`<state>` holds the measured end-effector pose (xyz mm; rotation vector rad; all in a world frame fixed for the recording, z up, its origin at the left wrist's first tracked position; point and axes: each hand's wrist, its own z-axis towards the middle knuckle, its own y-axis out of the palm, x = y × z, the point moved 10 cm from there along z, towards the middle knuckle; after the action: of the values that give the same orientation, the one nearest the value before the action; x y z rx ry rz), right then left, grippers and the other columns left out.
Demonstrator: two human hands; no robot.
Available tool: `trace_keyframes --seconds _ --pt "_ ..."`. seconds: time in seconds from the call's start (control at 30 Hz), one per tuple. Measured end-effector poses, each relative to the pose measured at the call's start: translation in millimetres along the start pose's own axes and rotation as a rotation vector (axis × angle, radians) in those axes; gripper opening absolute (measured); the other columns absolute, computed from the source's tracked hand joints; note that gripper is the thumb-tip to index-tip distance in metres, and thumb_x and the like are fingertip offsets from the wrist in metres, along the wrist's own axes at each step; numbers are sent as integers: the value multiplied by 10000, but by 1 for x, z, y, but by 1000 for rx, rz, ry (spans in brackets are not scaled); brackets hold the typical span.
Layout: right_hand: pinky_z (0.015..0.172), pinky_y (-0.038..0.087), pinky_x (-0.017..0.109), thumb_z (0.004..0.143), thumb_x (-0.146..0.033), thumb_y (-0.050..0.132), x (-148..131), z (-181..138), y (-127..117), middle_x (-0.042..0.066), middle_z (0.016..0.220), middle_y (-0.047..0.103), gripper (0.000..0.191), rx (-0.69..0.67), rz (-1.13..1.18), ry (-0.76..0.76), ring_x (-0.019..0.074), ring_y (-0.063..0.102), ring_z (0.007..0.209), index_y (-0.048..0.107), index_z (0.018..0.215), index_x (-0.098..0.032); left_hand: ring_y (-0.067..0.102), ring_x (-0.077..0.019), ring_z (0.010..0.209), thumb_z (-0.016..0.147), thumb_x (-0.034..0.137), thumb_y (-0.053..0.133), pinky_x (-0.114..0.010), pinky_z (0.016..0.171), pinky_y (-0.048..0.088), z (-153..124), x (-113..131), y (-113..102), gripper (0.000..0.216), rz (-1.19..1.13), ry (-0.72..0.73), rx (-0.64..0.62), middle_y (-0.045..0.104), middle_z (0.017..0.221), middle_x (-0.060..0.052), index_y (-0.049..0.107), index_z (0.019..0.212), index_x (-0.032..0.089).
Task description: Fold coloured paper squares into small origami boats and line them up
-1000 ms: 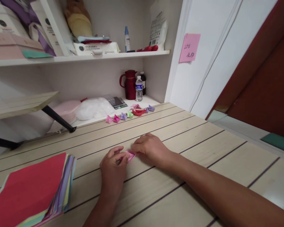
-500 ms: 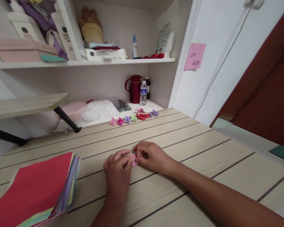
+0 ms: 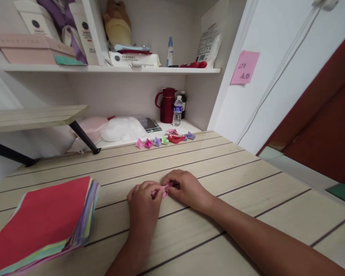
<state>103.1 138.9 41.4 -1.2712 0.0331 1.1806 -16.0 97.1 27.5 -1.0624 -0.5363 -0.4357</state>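
Left hand [image 3: 143, 202] and right hand [image 3: 188, 188] pinch a pink paper [image 3: 165, 190], seemingly half folded. Folded pieces [image 3: 156, 142] line the far edge of the table [image 3: 247, 180]; paper stack [image 3: 40, 222] lies unused, near-left corner.

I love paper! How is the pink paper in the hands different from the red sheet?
The pink paper is tiny and folded; the red sheet is big and flat. The pink paper is pinched between the left hand and right hand; the red sheet lies untouched on the pile. Both are coloured paper.
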Motion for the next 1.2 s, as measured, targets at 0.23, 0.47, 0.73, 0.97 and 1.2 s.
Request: trace_keyframes --seconds 0.23,0.47,0.73,0.97,1.2 --pt "788 471 291 780 -98 734 1 1 2 16 848 739 116 -1 -37 -6 180 656 838 707 794 -209 664 -232 880 763 157 710 -391 853 442 -3 -4 -8 102 52 -38 31 761 884 -1 725 818 241" --pt "790 461 285 769 -87 743 3 0 2 9 861 735 144 1 -43 9 180 656 863 705 812 -219 677 -232 934 765 156 704 -390 863 464 -4 -6 -12 124 53 -54 43 755 952 -19 714 675 241" --pt "677 444 236 775 -113 760 9 -2 -2 -15 805 713 132 39 -11 46 143 638 742 670 764 -209 681 -221 903 782 174 684 -388 855 482 -3 -8 -11 122 42 -50 51 755 915 -18 730 693 244" --pt "773 478 262 805 -125 752 6 -2 -3 2 941 727 119 48 -13 2 159 669 852 711 761 -227 679 -189 857 792 174 679 -354 839 482 -3 -5 -9 138 21 -25 45 753 866 6 717 686 254" --pt "819 476 297 790 -143 778 1 3 -4 18 997 717 117 75 -63 -27 186 652 917 729 743 -239 681 -166 857 836 148 635 -343 849 482 -4 0 -6 209 -5 28 19 744 895 24 764 768 297"
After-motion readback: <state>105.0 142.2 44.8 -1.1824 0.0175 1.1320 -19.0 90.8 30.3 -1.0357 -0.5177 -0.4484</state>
